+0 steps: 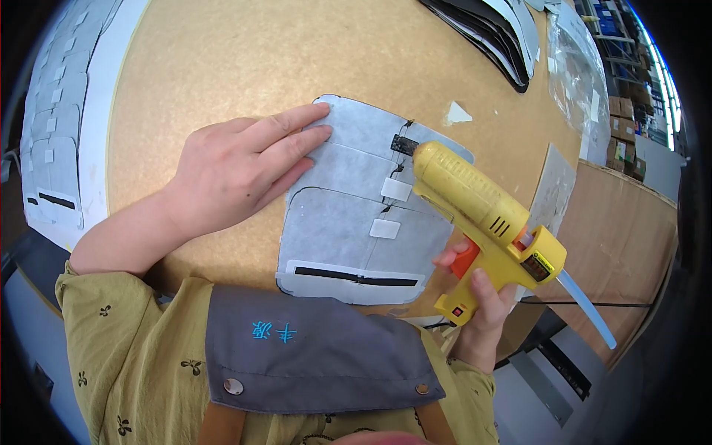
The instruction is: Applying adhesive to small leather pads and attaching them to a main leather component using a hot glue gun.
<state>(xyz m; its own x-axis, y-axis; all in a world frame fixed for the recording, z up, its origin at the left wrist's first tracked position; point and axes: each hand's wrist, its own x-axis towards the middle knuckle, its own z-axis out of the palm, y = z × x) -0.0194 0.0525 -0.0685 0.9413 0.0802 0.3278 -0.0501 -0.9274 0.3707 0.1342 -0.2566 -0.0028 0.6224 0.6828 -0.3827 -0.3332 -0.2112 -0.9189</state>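
Left hand [237,167] pressing flat on grey fabric panel [348,222], fingers spread, right hand [482,297] gripping yellow glue gun [482,215], cork-topped table [222,67]

Your left hand [241,167] lies flat, fingers pressing the upper left part of a grey fabric panel [348,230] in the middle of the tan worktable [222,59]. Your right hand [478,300] grips a yellow glue gun [486,215] by the handle, nozzle over the panel's upper right edge beside a black tab [404,144]. Two white patches [395,189] sit on the panel. Dark cut pieces [493,30] are stacked at the table's far edge.
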